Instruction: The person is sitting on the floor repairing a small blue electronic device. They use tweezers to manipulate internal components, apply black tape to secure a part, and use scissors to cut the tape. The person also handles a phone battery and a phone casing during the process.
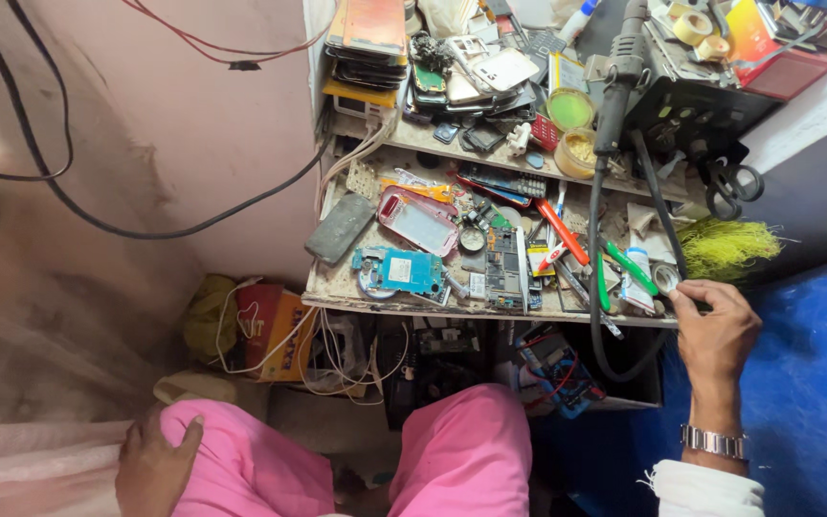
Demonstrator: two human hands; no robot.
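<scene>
At about four o'clock in the view, the right hand (715, 330) reaches up to the edge of a messy wooden table (337, 282). Its fingers are curled and its fingertips pinch a small round silver lid (665, 278) right at the table's near corner. A thick black cable (614, 287) hangs down just beside that hand, at its nine o'clock side. A silver watch (713, 441) sits on the wrist. At about eight o'clock, the left hand (153, 464) lies flat and spread on a pink trouser leg (241, 464), holding nothing. In the middle of the table lies a blue circuit board (402, 270), with a pink phone frame (419, 221) touching it at its twelve o'clock side. An orange pen (563, 233) and a green pen (630, 267) lie between the board and the right hand. A yellow-green bunch of fibres (727, 247) sits at the hand's twelve o'clock. Black scissors (734, 187) hang above that. A stack of phones (368, 43) sits on the higher shelf at twelve o'clock.
</scene>
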